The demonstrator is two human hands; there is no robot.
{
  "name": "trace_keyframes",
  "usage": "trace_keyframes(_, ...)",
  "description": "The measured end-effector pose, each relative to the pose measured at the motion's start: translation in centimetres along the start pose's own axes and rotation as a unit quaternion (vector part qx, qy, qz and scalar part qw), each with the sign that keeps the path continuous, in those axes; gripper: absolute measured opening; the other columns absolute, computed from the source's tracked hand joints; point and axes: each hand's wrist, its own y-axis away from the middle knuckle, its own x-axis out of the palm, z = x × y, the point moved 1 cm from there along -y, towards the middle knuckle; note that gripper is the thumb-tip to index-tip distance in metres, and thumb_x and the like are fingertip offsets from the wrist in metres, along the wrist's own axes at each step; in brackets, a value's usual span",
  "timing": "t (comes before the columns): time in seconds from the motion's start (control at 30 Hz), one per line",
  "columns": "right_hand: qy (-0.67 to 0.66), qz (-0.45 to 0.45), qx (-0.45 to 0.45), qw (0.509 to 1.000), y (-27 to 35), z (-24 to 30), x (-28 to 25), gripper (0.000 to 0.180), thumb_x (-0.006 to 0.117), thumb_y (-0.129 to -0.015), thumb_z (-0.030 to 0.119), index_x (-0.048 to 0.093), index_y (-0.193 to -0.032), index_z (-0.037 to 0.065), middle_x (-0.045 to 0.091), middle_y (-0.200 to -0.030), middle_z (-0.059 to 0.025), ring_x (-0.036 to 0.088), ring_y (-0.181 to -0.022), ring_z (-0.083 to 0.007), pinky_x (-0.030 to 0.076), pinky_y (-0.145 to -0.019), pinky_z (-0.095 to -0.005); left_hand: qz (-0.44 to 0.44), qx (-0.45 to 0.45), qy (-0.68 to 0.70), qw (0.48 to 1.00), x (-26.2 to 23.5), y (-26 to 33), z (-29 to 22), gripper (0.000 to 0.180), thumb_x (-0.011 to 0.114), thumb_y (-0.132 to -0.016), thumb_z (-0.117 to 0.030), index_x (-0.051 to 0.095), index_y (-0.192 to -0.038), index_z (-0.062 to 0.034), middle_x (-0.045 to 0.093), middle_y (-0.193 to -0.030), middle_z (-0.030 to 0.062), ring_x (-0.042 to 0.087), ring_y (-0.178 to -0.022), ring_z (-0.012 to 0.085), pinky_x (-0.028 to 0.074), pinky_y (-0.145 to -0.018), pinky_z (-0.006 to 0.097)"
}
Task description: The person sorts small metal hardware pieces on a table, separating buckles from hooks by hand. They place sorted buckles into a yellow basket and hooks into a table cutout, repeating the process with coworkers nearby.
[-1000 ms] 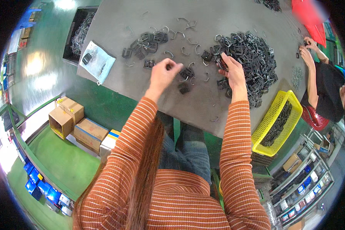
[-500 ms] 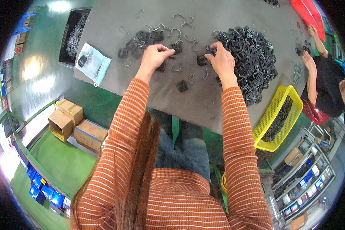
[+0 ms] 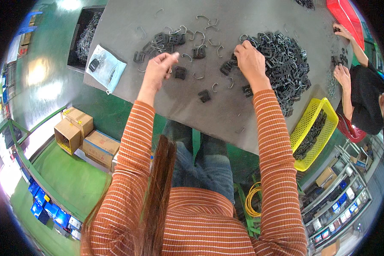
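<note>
My left hand [image 3: 158, 72] is raised over the table, its fingers curled and thumb tip against the forefinger. Whatever it may pinch is too small to make out. Just past it lies a loose group of black plastic buckles [image 3: 168, 40] with bent metal wire hooks [image 3: 199, 36] scattered around. At the left edge of a large heap of black buckles [image 3: 283, 64], my right hand [image 3: 251, 62] points its bent fingers down among the pieces. Its fingertips hide what they grip. Single buckles [image 3: 180, 72] lie between my hands.
A clear bag [image 3: 109, 68] rests at the table's left edge, beside a black crate [image 3: 87, 38] of metal parts. At right stand a yellow basket [image 3: 315, 132] of buckles and a red bin [image 3: 345, 19]. A co-worker's hands [image 3: 342, 77] work at the far right.
My left hand has drawn back left and nearer me, away from the buckle by its fingertips. My right hand has shifted slightly right and its fingers have come down at the heap's edge.
</note>
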Motion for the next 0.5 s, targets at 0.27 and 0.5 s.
trace_keyframes(0.27,-0.025,0.069,0.033,0.997,0.5,-0.1,0.3,0.033,0.070,-0.072,0.027,0.062,-0.100,0.011,0.061,-0.092,-0.0084,0.061,-0.089,-0.0305,0.048,-0.075,-0.0396,-0.140,0.115,-0.406,0.896,3.5,2.5,1.8,0.044,0.074,-0.069,-0.029,0.052,-0.102,-0.0101,0.061,-0.082,0.0124,0.060,-0.075,0.0294,0.046,-0.068,0.038)
trace_keyframes(0.5,-0.402,0.011,0.202,0.893,2.5,-1.4,-1.5,0.024,0.070,-0.073,0.022,0.069,-0.088,0.003,0.065,-0.071,-0.0047,0.056,-0.065,-0.0110,0.043,-0.063,-0.0261,0.106,-0.014,-0.182,0.977,1.7,0.3,0.1,0.024,0.068,-0.076,-0.018,0.052,-0.092,-0.0088,0.059,-0.085,0.0032,0.059,-0.076,0.0141,0.044,-0.057,0.025)
